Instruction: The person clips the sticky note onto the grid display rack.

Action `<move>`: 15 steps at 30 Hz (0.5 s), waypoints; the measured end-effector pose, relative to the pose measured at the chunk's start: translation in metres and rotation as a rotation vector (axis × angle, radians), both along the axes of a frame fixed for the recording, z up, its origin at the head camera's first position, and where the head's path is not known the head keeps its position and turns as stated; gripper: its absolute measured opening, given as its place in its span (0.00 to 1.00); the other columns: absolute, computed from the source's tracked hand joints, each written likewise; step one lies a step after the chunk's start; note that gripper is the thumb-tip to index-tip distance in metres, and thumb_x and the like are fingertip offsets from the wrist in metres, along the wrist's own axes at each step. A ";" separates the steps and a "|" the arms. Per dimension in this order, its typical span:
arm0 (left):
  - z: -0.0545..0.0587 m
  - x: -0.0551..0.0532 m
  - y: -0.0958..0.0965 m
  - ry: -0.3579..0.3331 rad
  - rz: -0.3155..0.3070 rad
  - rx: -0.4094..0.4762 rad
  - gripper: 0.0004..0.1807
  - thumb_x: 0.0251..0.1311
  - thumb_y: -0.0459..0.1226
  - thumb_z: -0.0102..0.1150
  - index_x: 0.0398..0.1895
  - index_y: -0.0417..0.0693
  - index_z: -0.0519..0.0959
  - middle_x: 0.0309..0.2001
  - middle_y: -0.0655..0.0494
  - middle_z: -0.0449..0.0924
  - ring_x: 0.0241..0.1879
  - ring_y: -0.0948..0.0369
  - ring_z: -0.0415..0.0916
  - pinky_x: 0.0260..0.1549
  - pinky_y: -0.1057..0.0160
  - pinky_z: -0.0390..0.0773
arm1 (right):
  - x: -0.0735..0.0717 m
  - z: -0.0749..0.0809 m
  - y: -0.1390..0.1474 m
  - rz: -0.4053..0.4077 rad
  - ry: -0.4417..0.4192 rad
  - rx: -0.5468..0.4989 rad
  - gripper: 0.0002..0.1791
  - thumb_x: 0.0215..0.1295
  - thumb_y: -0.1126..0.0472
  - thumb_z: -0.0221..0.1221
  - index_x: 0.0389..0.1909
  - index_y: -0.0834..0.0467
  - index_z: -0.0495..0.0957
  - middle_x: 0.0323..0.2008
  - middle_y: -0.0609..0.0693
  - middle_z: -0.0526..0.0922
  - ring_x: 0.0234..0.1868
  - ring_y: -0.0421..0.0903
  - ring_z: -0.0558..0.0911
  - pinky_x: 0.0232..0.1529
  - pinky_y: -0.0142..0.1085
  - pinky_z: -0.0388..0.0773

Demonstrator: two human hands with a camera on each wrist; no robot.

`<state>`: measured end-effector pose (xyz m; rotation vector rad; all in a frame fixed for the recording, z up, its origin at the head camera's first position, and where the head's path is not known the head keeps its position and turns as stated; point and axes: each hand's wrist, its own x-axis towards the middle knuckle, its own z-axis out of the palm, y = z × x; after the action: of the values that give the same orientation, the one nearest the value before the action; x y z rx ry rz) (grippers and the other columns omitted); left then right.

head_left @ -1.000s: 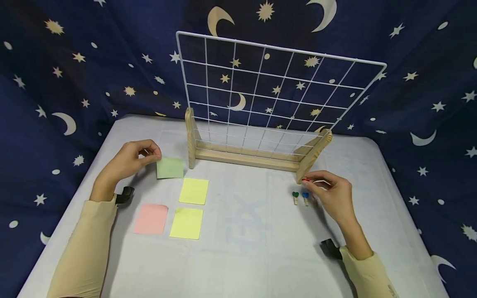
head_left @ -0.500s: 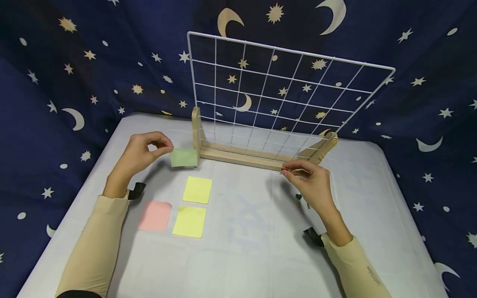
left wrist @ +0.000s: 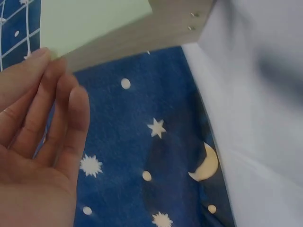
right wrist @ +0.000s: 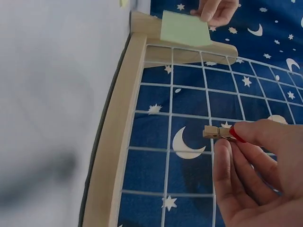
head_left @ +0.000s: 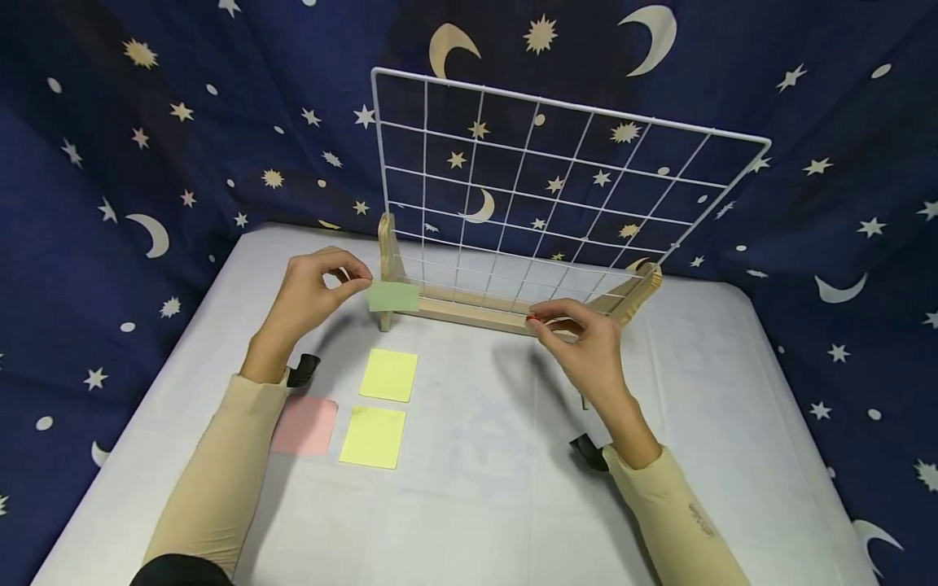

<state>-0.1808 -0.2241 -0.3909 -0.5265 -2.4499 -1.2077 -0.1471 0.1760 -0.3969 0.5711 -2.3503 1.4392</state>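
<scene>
Left hand (head_left: pixel 311 293): raised over table, thumb and fingertips pinching one corner of green note; other fingers bent, loosely spread.
Green note (head_left: pixel 396 297): off the table, in front of rack's left foot; contact with the wood unclear.
Right hand (head_left: pixel 589 350): raised too, thumb and fingertips closed on peg, remaining fingers curved beneath.
Peg (right wrist: pixel 215 132): wooden, red at gripped end, bare tip sticking out in front of grid; can't tell if it touches.
Arms: both reach forward, hands well apart; beige sleeves (head_left: pixel 223 464), black wrist mounts (head_left: pixel 304 371).
Under right hand: small green thing (head_left: pixel 584 402) on table, mostly hidden.
Rack: white wire grid (head_left: pixel 538 100), leaning, on wood base (head_left: pixel 469 313) at far part of table.
Yellow notes (head_left: pixel 388 375): two, flat, one nearer the rack than the other, just apart.
Pink note (head_left: pixel 306 426): flat, left of nearer yellow, partly behind left sleeve.
Table (head_left: pixel 469 521): white cloth cover, faint bluish marks mid-surface, soft shadows of both arms.
Room: dark blue curtain (head_left: pixel 242 146) behind and both sides, pale moons, stars, suns, dots.
</scene>
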 end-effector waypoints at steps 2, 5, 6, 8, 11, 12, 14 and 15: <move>0.001 -0.002 0.005 0.018 0.003 -0.004 0.06 0.58 0.29 0.76 0.35 0.48 0.90 0.34 0.56 0.87 0.34 0.61 0.80 0.37 0.69 0.76 | -0.002 0.002 -0.006 0.013 0.016 -0.013 0.07 0.65 0.67 0.72 0.43 0.58 0.89 0.39 0.50 0.91 0.41 0.40 0.87 0.48 0.31 0.85; 0.001 -0.006 0.012 0.038 0.004 0.004 0.07 0.57 0.28 0.77 0.33 0.47 0.90 0.33 0.55 0.87 0.35 0.59 0.80 0.37 0.69 0.74 | -0.005 0.005 -0.015 0.036 0.060 -0.027 0.07 0.65 0.68 0.71 0.43 0.60 0.89 0.39 0.50 0.91 0.41 0.42 0.88 0.47 0.32 0.85; 0.001 -0.007 0.014 0.042 0.007 0.011 0.07 0.56 0.27 0.77 0.33 0.47 0.90 0.33 0.55 0.87 0.35 0.58 0.80 0.36 0.68 0.74 | -0.007 0.006 -0.019 0.042 0.076 -0.026 0.07 0.65 0.68 0.71 0.43 0.61 0.89 0.39 0.50 0.91 0.41 0.43 0.88 0.47 0.33 0.85; 0.001 -0.008 0.019 0.055 0.016 0.028 0.07 0.55 0.26 0.77 0.32 0.46 0.90 0.32 0.54 0.86 0.35 0.57 0.78 0.35 0.68 0.73 | -0.009 0.008 -0.025 0.043 0.108 -0.017 0.06 0.65 0.68 0.71 0.43 0.61 0.89 0.39 0.49 0.92 0.41 0.43 0.89 0.46 0.34 0.86; 0.001 -0.011 0.027 0.075 0.026 0.052 0.06 0.54 0.25 0.77 0.31 0.44 0.91 0.31 0.53 0.83 0.34 0.56 0.74 0.33 0.68 0.71 | -0.012 0.010 -0.033 0.027 0.145 0.000 0.06 0.65 0.66 0.72 0.42 0.59 0.90 0.39 0.48 0.92 0.39 0.44 0.89 0.45 0.38 0.87; 0.001 -0.011 0.030 0.082 0.030 0.055 0.06 0.54 0.25 0.78 0.30 0.44 0.91 0.30 0.53 0.81 0.33 0.56 0.72 0.33 0.67 0.69 | -0.013 0.011 -0.035 0.022 0.153 0.003 0.06 0.65 0.66 0.72 0.42 0.58 0.90 0.39 0.48 0.92 0.39 0.44 0.89 0.44 0.39 0.87; 0.003 -0.013 0.035 0.097 0.033 0.058 0.05 0.54 0.26 0.78 0.30 0.43 0.91 0.29 0.53 0.78 0.32 0.55 0.69 0.32 0.66 0.66 | -0.014 0.011 -0.038 0.010 0.163 0.005 0.06 0.65 0.66 0.72 0.41 0.57 0.90 0.38 0.48 0.92 0.38 0.45 0.90 0.43 0.41 0.87; 0.004 -0.013 0.038 0.104 0.036 0.056 0.05 0.54 0.27 0.78 0.30 0.43 0.91 0.28 0.53 0.77 0.32 0.55 0.67 0.32 0.65 0.64 | -0.014 0.011 -0.040 0.012 0.164 -0.001 0.06 0.64 0.66 0.72 0.41 0.57 0.91 0.38 0.48 0.92 0.38 0.46 0.90 0.43 0.42 0.87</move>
<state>-0.1940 -0.1862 -0.3871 -0.5134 -2.3229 -1.1997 -0.1612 0.1361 -0.3855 0.6767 -2.2225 1.3438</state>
